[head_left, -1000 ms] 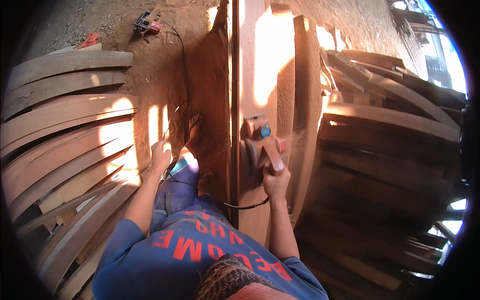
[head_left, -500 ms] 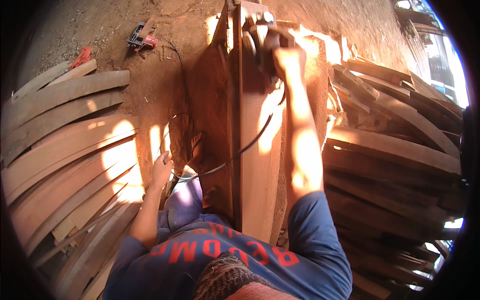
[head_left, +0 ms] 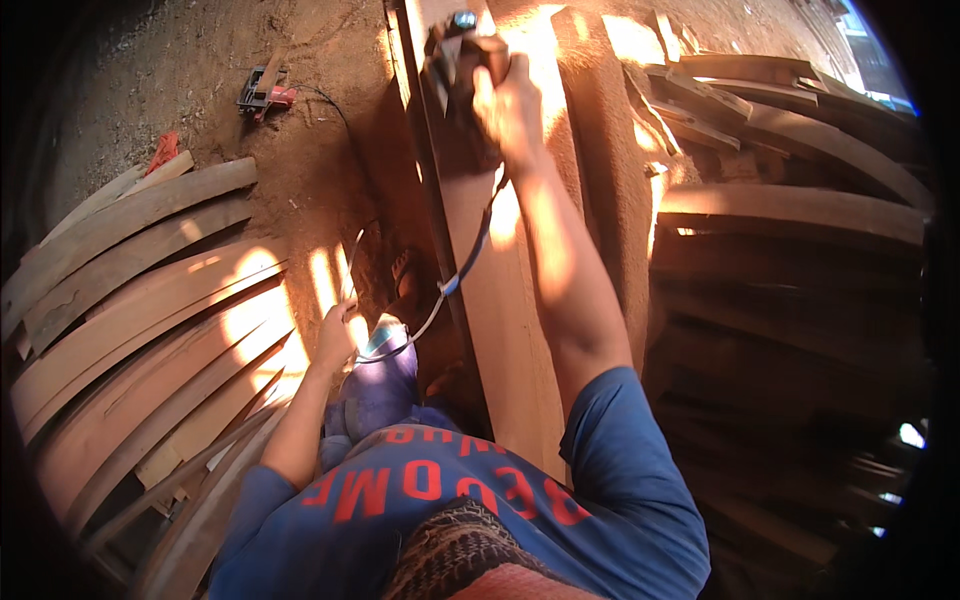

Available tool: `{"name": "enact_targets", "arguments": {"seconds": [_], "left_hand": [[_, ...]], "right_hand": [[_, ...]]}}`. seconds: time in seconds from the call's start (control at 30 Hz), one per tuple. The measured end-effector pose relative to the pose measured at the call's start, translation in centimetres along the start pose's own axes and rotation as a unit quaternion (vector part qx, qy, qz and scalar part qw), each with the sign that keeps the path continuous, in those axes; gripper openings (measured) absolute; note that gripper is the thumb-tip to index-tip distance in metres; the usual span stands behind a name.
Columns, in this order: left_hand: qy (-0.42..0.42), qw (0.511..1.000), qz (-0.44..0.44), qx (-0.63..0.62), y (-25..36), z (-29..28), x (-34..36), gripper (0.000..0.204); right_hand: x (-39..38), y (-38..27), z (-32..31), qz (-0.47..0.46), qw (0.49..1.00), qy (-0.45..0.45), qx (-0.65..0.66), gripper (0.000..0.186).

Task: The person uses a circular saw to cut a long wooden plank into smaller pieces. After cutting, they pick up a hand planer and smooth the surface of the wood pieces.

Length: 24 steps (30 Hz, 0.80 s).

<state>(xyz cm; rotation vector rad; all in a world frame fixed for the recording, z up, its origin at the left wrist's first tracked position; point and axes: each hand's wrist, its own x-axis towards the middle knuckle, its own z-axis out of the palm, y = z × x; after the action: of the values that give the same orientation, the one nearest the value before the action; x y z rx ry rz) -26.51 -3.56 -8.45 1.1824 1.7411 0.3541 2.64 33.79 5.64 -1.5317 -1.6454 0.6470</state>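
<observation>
My right hand (head_left: 515, 110) is wrapped round the handle of a dark electric planer (head_left: 458, 85), which rests on a long wooden board (head_left: 500, 330) towards its far end. From the back of the planer a power cord (head_left: 468, 262) hangs in a loop over the board's left edge. The loop runs down to my left hand (head_left: 338, 335), whose fingers are closed on the cord beside my left thigh. Part of the planer's underside is hidden against the wood.
Long planks (head_left: 150, 290) are stacked on the left, and more timber (head_left: 790, 210) is piled on the right. A red circular saw (head_left: 265, 97) lies on the dusty ground at the far left, with its own cord trailing. My bare foot (head_left: 403, 270) is beside the board.
The whole view has shifted, so the board now slants and appears further left. My right hand and the planer appear higher and further left; both hands keep their hold.
</observation>
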Motion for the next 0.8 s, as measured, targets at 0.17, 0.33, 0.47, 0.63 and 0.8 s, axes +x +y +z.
{"name": "enact_targets", "arguments": {"seconds": [0.17,0.33,0.47,0.63,0.8], "left_hand": [[0.055,0.981,0.088,0.161,6.3,2.8,-4.9,0.058],[0.059,0.941,0.260,0.209,13.7,8.9,-12.6,0.065],[-0.127,0.788,0.486,0.357,16.7,16.0,-17.3,0.085],[-0.323,0.541,0.618,0.470,19.5,21.8,-15.6,0.107],[-0.310,0.471,0.653,0.505,20.2,23.3,-15.7,0.106]], "right_hand": [[-24.1,-0.1,-10.7,0.079,0.996,-0.029,0.005,0.034],[-51.8,0.4,-21.7,0.182,0.981,-0.053,0.027,0.027],[-67.0,-2.2,-29.8,0.399,0.911,-0.083,0.062,0.030],[-79.1,-4.3,-35.0,0.448,0.888,0.074,0.077,0.026],[-81.3,-6.7,-37.9,0.524,0.820,0.194,0.126,0.021]]}}
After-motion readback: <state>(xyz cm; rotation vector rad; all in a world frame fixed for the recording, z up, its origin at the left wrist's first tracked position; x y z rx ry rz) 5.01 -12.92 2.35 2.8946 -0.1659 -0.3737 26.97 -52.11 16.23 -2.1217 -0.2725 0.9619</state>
